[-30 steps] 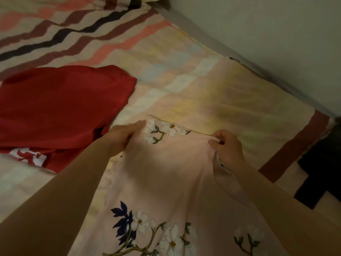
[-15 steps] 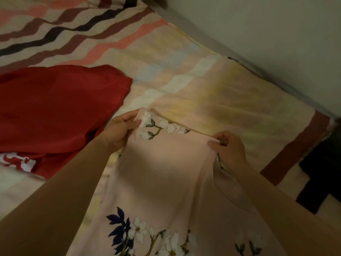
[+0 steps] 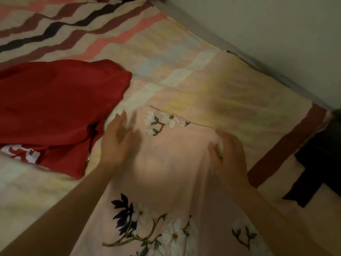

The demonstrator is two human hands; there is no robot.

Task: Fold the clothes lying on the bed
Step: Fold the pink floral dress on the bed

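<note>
Pink floral garment (image 3: 166, 163): spread flat on the bed (image 3: 230, 85) directly before you, its far hem toward the wall (image 3: 276, 24).
Left hand (image 3: 118, 143): yours, motion-blurred, fingers straight, lying flat on the garment's far left part, gripping nothing.
Right hand (image 3: 228, 154): fingers curled, pinching the garment's right edge.
Red garment (image 3: 55, 108): on the bed left of the pink one, white print showing.
Dark item (image 3: 319, 159): at the bed's right edge; cannot identify.

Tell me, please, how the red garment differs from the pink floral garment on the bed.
The red garment is plain red with white print at one edge; the pink floral garment bears white and dark blue flowers. No hand touches the red garment; the left hand and right hand are on the pink one. Both lie on the striped bedsheet.
</note>
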